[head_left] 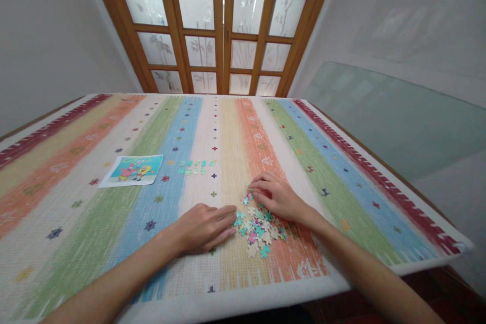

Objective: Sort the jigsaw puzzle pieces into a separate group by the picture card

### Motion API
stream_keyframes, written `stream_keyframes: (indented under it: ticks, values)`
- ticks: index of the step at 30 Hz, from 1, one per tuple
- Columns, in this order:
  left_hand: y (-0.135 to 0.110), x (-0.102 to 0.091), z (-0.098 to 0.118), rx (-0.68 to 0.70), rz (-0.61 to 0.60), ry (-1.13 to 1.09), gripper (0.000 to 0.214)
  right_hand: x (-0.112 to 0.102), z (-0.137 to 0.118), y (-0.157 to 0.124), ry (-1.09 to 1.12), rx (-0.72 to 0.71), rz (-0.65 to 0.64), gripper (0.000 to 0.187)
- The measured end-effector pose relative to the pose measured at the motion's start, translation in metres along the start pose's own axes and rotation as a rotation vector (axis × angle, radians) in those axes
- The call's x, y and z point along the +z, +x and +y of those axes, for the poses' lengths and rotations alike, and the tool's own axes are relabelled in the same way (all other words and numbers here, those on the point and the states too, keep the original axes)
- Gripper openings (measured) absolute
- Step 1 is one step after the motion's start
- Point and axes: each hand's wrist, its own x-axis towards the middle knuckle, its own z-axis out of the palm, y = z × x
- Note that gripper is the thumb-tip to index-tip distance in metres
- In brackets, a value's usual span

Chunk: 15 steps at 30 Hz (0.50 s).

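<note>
A loose pile of jigsaw puzzle pieces, some showing coloured faces and others pale backs, lies on the striped tablecloth. My left hand rests at the pile's left edge, fingers stretched out and nothing visible in them. Over the pile's far side, my right hand is closed in a pinch, with a small teal edge of a puzzle piece showing at its fingertips. Farther off, several teal puzzle pieces are laid out in two short rows. Left of them lies a picture sheet with a pink and a yellow cartoon figure.
The striped tablecloth covers a wide table, whose near edge runs below my forearms. Beyond the table stand wooden doors with frosted panes. A pale green glass panel leans along the right wall.
</note>
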Motion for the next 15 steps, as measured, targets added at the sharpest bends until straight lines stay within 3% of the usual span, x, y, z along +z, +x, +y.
stream_keyframes:
  ticks: [5,15]
  values:
    - [0.001,-0.002,0.002,-0.018,-0.019,0.01,0.042,-0.005,-0.003,0.001,-0.006,0.057,-0.043,0.006]
    - [0.007,0.005,0.005,-0.094,-0.084,-0.019,0.055,-0.001,-0.014,-0.002,0.019,0.108,-0.124,0.01]
